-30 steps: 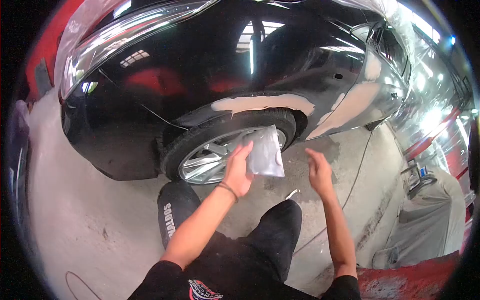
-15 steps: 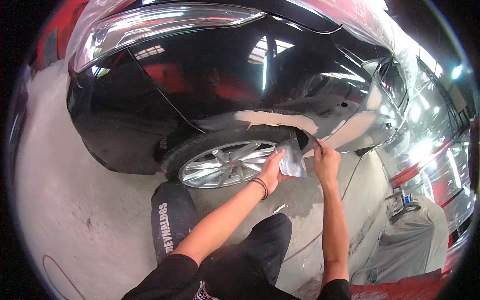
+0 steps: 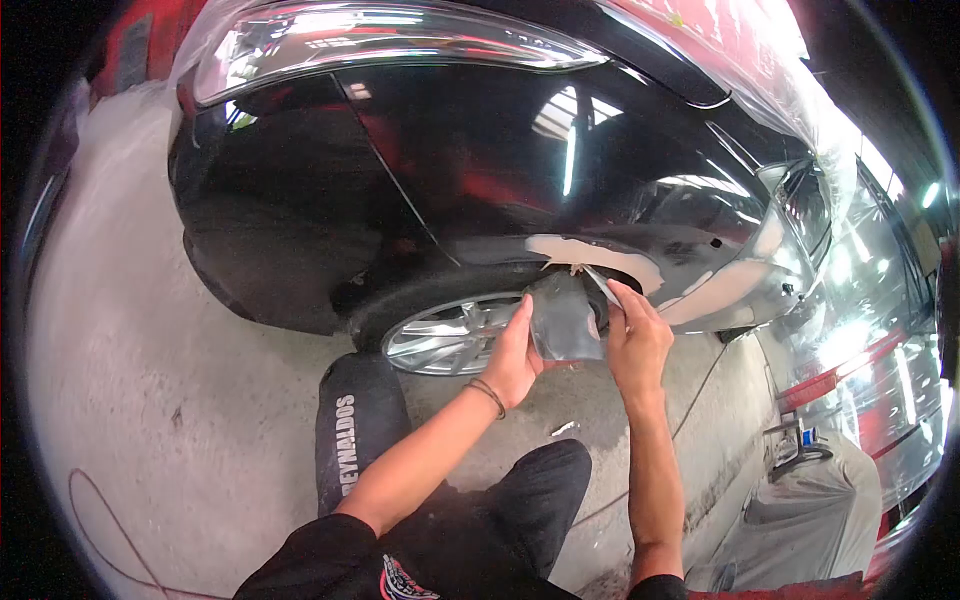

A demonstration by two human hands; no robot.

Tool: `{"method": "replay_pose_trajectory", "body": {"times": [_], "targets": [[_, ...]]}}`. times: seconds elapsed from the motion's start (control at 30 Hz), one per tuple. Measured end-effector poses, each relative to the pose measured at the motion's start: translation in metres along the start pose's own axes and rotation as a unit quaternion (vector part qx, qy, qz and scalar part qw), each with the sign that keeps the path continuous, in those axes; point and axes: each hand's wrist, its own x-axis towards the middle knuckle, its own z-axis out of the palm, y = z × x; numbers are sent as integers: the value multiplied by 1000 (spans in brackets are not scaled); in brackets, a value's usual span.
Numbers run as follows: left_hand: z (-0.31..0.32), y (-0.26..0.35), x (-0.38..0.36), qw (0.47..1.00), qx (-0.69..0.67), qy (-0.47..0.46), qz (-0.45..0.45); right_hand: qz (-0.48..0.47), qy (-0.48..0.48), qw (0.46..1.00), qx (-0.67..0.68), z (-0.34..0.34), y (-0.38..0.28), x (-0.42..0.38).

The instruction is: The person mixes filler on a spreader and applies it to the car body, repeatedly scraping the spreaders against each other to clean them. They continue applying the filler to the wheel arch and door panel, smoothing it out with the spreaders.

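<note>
Now I have both hands up at the wheel arch of the black car (image 3: 480,170). My left hand (image 3: 512,355) is clenched on the left edge of a grey sheet (image 3: 565,320), thumb in front and fingers behind it, and my right hand (image 3: 635,340) pinches the sheet's upper right corner between thumb and forefinger. The sheet hangs upright in front of the tyre, its top just under the pale filler patch (image 3: 590,252) on the arch lip, beside the silver alloy wheel (image 3: 450,335). I see no containers within reach.

Compared with a second ago, the sheet has gone from the open space below the wheel up to the arch, and my right hand, then free and open, has closed on it. I am also nearer the car, which fills more of the view.

Below me is a dusty grey concrete floor (image 3: 150,350) with a thin cable trailing across it. My dark trouser knee (image 3: 350,430) rests on it. Clear plastic film (image 3: 770,70) covers the car's upper body, and a covered shape (image 3: 810,500) sits at lower right.
</note>
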Motion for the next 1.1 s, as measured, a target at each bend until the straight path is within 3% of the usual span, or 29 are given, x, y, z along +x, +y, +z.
{"method": "replay_pose_trajectory", "body": {"times": [0.27,0.57,0.67,0.77,0.9,1.03,1.1], "targets": [[-26,38,-43,999,4,17,30,-91,-16,996,-11,7,-49,4],[-33,42,-60,989,-20,138,40,-140,-20,990,7,7,-52,-20],[-10,38,-65,973,-12,226,51,-153,7,986,59,20,-42,-39],[-7,27,-67,973,-18,229,33,-130,53,982,123,38,-34,-62],[-9,3,-68,977,-23,210,7,-54,31,969,240,49,-20,-106],[-4,1,-74,974,18,227,5,-12,-30,989,146,50,21,-150],[8,6,-70,964,46,257,48,160,-33,944,287,45,30,-173]]}}
